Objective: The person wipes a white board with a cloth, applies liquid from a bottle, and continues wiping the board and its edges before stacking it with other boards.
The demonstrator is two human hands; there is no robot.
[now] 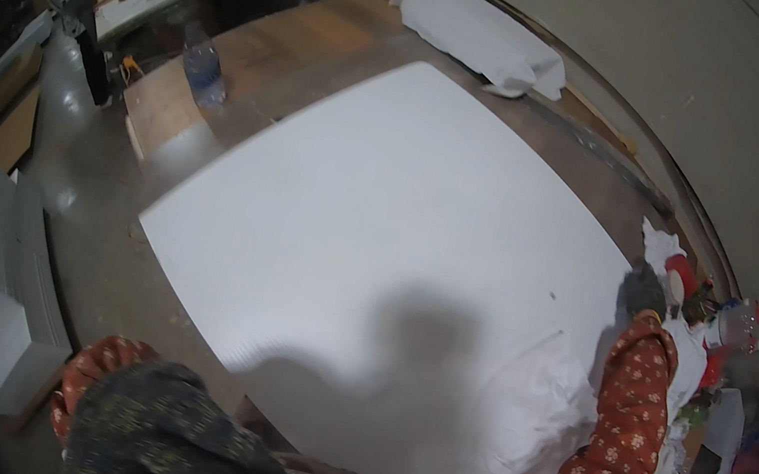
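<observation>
The white sheet (pixel 379 237) is being smoothed; the gloved right hand (pixel 642 291) is pressed at its right edge, finger state indiscernible; the left hand (pixel 164 422) is idle.

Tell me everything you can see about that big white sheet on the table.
The big white sheet is a plain, smooth, stiff-looking rectangle lying flat on the wooden table, covering most of it. A shadow falls across its near part. A crumpled white cloth rests on its right near corner, beside the right hand in a dark glove.

Brown wooden table (pixel 292 39), large white sheet (pixel 381 227) spread flat on it, plastic bottle (pixel 202 64), folded white cloth (pixel 486 38) at far edge
</observation>
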